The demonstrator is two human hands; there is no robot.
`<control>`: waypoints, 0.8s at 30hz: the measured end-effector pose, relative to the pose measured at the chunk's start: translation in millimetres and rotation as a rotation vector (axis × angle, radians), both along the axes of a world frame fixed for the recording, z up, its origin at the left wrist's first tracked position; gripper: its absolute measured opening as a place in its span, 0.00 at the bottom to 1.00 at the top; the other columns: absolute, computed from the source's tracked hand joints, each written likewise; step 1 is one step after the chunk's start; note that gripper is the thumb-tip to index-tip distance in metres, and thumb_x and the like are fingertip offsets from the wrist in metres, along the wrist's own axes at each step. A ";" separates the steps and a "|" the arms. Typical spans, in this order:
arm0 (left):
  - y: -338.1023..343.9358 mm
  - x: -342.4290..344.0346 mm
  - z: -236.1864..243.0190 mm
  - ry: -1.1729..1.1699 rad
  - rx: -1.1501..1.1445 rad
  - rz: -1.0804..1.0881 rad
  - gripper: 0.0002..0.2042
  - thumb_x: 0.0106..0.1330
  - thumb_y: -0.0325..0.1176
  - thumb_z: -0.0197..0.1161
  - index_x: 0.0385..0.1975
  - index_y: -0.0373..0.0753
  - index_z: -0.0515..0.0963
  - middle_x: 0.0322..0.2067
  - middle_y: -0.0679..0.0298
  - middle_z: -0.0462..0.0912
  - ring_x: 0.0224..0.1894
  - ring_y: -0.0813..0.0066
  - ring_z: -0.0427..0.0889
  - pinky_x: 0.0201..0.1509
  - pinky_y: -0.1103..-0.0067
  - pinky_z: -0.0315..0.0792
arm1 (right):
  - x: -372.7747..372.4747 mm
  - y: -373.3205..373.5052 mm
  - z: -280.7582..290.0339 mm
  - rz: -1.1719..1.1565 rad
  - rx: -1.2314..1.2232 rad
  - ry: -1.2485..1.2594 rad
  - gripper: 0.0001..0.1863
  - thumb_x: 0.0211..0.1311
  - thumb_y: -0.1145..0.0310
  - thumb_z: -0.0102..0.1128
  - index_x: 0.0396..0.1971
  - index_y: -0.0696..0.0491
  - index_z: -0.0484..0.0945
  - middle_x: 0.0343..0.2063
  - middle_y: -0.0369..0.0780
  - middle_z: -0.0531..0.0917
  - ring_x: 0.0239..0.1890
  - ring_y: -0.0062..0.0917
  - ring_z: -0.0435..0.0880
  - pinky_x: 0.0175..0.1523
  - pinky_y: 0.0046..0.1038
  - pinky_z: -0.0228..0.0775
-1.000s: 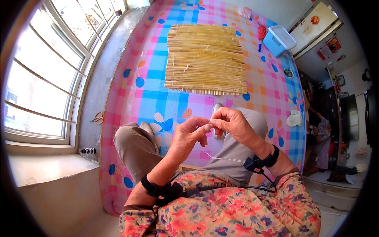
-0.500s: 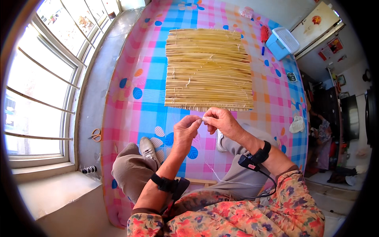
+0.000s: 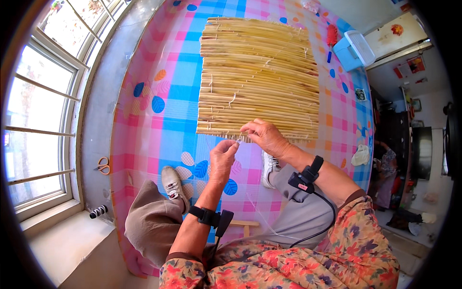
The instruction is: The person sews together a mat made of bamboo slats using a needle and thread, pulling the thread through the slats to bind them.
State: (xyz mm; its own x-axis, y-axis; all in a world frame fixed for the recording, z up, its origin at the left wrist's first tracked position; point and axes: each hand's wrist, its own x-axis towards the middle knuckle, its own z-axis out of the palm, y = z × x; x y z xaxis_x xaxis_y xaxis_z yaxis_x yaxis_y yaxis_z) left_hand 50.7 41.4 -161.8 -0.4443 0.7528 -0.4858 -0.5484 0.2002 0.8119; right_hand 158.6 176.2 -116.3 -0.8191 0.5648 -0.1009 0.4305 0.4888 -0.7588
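Note:
My left hand [image 3: 222, 158], pinched on white thread [image 3: 257, 210], is just below the front edge of a straw-coloured reed mat [image 3: 257, 72] on the checked floral sheet [image 3: 159, 144]. My right hand [image 3: 263, 135] reaches over that edge with thumb and index finger closed; what they grip is too small to make out. Short white ties poke out among the reeds, and loose strands trail toward my lap.
Orange-handled scissors [image 3: 104, 166] and a black-and-white spool [image 3: 98, 211] lie on the left ledge beside the barred window. A blue lidded box [image 3: 349, 53], red duster [image 3: 332, 36] and white cloth [image 3: 361, 155] are rightward. A wooden frame [image 3: 244, 224] sits between my legs. Another person [image 3: 385, 168] is far right.
My right hand has moved forward from beside my left hand onto the mat's front edge. The mat now appears larger and nearer as the view has shifted.

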 end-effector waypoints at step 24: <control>30.4 7.5 -28.1 0.291 -0.068 0.037 0.05 0.61 0.27 0.62 0.31 0.31 0.78 0.18 0.69 0.74 0.16 0.88 0.67 0.16 0.88 0.59 | -9.1 1.1 -2.1 0.173 0.134 -0.042 0.09 0.50 0.71 0.63 0.34 0.51 0.78 0.30 0.40 0.77 0.34 0.32 0.79 0.38 0.30 0.73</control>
State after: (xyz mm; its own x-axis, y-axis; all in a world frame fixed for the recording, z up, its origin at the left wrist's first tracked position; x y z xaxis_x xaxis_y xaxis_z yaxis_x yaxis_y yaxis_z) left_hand 58.2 71.8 -190.0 -0.5988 0.7037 -0.3824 -0.3024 0.2435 0.9215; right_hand 149.5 177.3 -118.4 -0.9017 0.4266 -0.0707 0.3614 0.6536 -0.6650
